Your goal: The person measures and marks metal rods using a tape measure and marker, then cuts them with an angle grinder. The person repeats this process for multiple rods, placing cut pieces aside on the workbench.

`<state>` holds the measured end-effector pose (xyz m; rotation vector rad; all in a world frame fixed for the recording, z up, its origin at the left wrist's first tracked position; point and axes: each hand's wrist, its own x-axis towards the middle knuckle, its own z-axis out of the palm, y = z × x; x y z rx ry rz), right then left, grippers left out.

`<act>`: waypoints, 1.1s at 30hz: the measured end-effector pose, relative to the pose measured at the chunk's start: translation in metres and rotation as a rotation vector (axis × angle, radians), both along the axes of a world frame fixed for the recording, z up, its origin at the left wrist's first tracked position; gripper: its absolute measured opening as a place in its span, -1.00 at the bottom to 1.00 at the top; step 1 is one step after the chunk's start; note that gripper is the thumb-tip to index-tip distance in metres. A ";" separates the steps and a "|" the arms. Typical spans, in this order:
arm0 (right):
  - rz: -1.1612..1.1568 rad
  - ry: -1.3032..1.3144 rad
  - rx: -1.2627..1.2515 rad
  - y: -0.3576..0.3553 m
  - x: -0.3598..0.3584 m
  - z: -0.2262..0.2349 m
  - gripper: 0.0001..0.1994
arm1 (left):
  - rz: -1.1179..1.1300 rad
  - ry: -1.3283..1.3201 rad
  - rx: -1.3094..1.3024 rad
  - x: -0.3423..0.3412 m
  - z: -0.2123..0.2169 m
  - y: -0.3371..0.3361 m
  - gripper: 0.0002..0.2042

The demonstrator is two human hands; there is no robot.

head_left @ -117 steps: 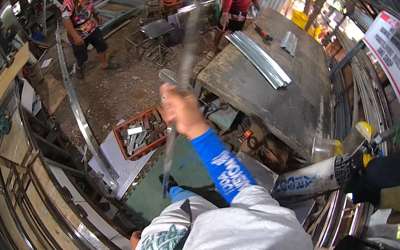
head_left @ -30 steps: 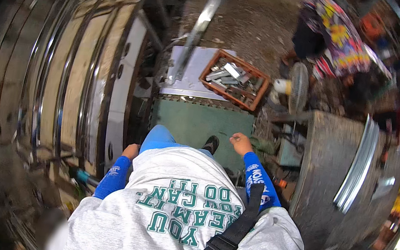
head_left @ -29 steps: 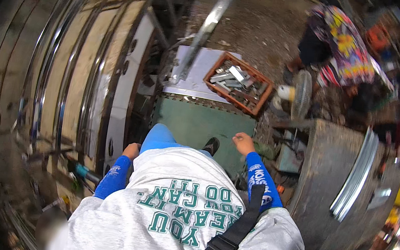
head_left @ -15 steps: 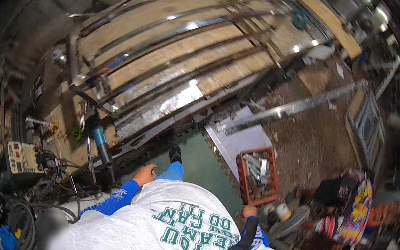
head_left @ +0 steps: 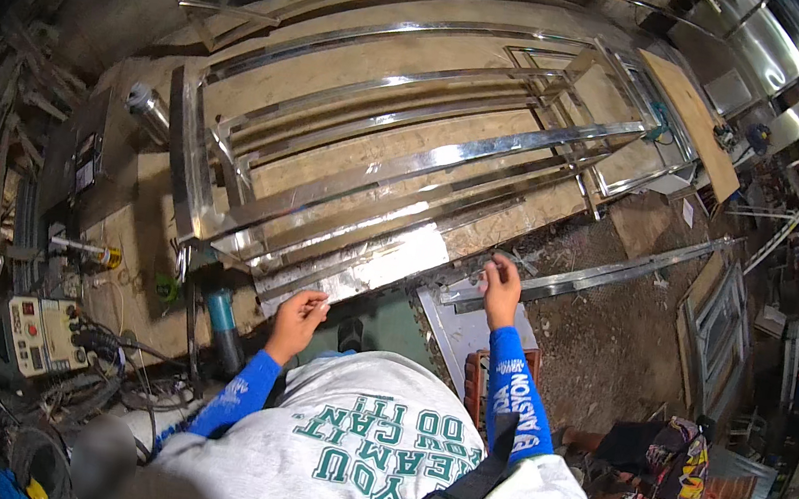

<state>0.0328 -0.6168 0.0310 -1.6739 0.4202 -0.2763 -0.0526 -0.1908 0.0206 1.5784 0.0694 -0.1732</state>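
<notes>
Framework of polished metal tubing (head_left: 462, 157) lies on the wood-topped worktable (head_left: 350, 164), ahead of the person and beyond both hands. Its long axis runs obliquely: the near end is at the left, the other end at the upper right, farther off. Several rails follow this axis roughly parallel; a broad crosspiece closes the left end.

Left hand (head_left: 296, 327): raised before the front edge of the worktable, fingers loosely bent, no object visible in the grasp. The fingertips overlap the bright metal strip (head_left: 398, 261) along that edge in this view; contact cannot be determined. Right hand (head_left: 501, 291): raised farther to the right, fingers half curled, thumb near the forefinger. No held object is visible, and the hand is clear of the framework.

A long metal bar (head_left: 619, 268) lies on the ground to the right of the right hand, pointing to the upper right. One end rests over a pale sheet (head_left: 455, 330). The right forearm covers most of a reddish crate (head_left: 476, 386). A teal-bodied tool (head_left: 223, 322) stands left of the left hand, near the worktable's front corner. Farther left are a beige control unit (head_left: 40, 338) and tangled cables. A co-worker in a multicoloured shirt (head_left: 672, 477) bends down at the lower right.
</notes>
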 end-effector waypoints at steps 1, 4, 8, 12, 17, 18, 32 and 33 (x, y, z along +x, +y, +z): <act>-0.058 -0.047 0.037 0.004 0.016 0.018 -0.71 | 0.058 -0.052 0.033 -0.003 0.016 0.005 -0.78; -0.158 -0.180 0.272 -0.010 0.069 0.059 -0.67 | 0.501 -0.284 -0.058 -0.018 0.038 0.019 -0.87; -0.317 -0.275 0.460 -0.049 0.130 0.133 -0.49 | 0.815 -0.425 0.025 -0.015 0.066 0.051 -0.73; -0.238 -0.263 0.533 -0.098 0.187 0.193 -0.14 | 1.008 -0.554 -0.151 0.024 0.104 0.053 -0.59; -0.004 -0.067 0.649 -0.179 0.250 0.209 -0.58 | 1.125 -0.524 -0.472 0.076 0.095 0.049 -0.50; -0.017 -0.073 0.670 -0.191 0.259 0.207 -0.67 | 1.168 -0.497 -0.453 0.085 0.090 0.044 -0.50; -0.089 -0.271 0.924 -0.160 0.326 0.182 -0.65 | 1.365 -0.393 -0.100 0.127 0.075 0.070 -0.57; -0.119 -0.274 0.906 -0.157 0.331 0.182 -0.65 | 1.354 -0.462 -0.157 0.142 0.081 0.062 -0.59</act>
